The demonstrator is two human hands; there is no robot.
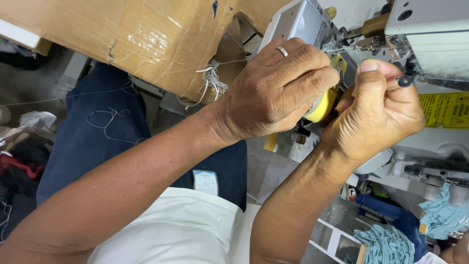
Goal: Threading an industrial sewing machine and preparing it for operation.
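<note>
Head view: left hand (273,93) grips a yellow roll (323,105) – right hand (376,115) clenched just beside it, thumb up, under the grey sewing machine (430,44); cardboard (146,39) lies left of both.

Brown cardboard panel (141,39) at eleven o'clock, partly covered in glossy clear tape, torn and rough at its edge. Grey painted metal sewing machine (430,44) at two o'clock, matt. Yellow smooth plastic piece (323,105) at centre. Soft teal cloth pieces (386,244) at five o'clock.

support: grey sewing machine (439,44) | on it: yellow label (447,110) | below: white rack (337,234) | on rack: teal cloth pieces (386,244)
</note>
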